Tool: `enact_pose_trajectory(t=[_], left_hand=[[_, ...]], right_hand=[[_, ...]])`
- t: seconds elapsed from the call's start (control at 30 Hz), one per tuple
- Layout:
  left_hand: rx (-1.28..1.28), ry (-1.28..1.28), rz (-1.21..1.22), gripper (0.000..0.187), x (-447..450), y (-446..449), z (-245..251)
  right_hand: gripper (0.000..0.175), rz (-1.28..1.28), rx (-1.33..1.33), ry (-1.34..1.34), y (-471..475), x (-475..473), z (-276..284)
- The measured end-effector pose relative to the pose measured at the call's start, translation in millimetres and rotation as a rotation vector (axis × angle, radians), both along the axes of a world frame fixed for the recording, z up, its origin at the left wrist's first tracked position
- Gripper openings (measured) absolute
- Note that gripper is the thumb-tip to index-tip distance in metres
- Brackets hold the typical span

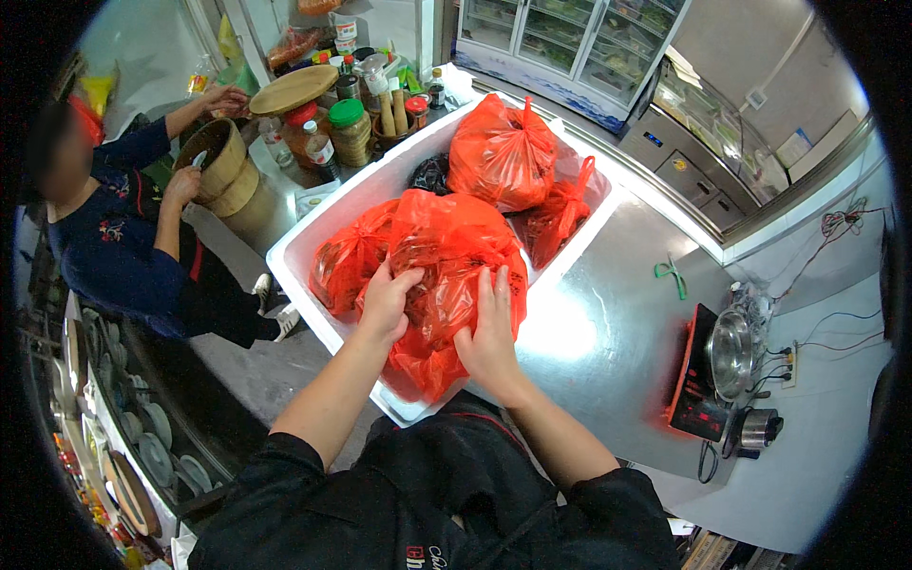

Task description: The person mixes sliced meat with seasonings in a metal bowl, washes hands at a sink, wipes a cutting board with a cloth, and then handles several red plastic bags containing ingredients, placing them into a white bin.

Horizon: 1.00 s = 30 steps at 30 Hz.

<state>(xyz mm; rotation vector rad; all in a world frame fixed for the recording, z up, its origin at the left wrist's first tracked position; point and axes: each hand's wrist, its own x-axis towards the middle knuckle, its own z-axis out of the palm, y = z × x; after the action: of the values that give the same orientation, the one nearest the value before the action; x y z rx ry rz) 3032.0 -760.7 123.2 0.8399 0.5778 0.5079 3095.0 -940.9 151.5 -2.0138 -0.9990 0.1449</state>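
Observation:
A large red plastic bag (456,242) sits at the near end of a white foam box (313,313), its crumpled lower part reaching to the rim. My left hand (385,306) grips the bag's left side, thumb against the plastic. On the other side, my right hand (493,345) holds it with long fingers laid along the film and the thumb apart. What fills the bag is hidden. Another red bag (349,256) lies to its left in the box. Farther back are a knotted red bag (502,153), a smaller red bag (559,221) and a black bag (429,174).
The box stands on a steel counter (605,285). Green-handled scissors (670,276), an induction cooker (695,377) and a metal pan (732,353) are at the right. Jars (349,132) crowd the back left. A co-worker (135,235) stands left beside a wooden barrel (224,171).

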Motion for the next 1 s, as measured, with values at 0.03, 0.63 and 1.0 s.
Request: enact_pose_trajectory(t=[0.03,0.63,1.0], left_hand=[[0.060,-0.027,-0.014,0.044,2.6,-0.1,-4.0],[1.367,0.500,0.282,0.057,-53.2,17.0,9.5],[1.551,0.420,-0.261,0.044,-27.0,-12.4,12.5]], right_hand=[[0.080,0.023,0.005,-0.002,0.0,2.9,0.5],[0.040,0.294,-0.161,0.367,41.4,-23.5,-3.5],[0.025,0.096,-0.089,0.333,-6.1,158.6,15.5]])
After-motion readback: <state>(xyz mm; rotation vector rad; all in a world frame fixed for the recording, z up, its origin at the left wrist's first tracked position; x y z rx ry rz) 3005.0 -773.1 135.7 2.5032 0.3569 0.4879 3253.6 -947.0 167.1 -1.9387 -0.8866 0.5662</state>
